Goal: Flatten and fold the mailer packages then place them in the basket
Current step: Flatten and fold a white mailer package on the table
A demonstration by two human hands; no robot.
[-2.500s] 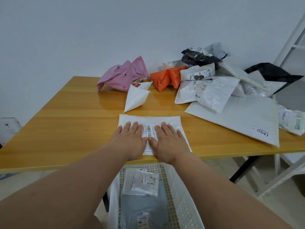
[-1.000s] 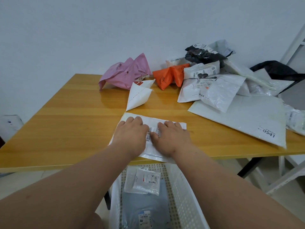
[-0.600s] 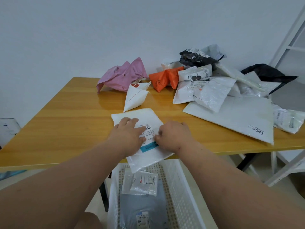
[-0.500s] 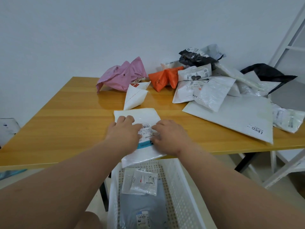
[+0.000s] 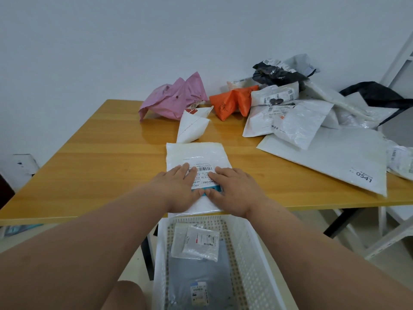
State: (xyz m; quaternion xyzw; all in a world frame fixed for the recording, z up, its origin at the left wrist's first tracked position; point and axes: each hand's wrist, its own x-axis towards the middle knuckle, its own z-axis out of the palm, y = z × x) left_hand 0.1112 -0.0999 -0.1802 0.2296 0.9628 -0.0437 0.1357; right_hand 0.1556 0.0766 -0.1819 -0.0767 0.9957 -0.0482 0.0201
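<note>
At table's near edge, the white mailer now lies lengthwise away from the person, turned from its crosswise lie a moment ago. Left hand and right hand rest flat on its near half, fingers straight, gripping nothing. Likely squared up for folding; basket waits directly below.

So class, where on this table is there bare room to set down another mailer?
Bare wood lies left of the white mailer under both hands, up to the pink mailer. The right side is crowded by the mailer pile.
</note>
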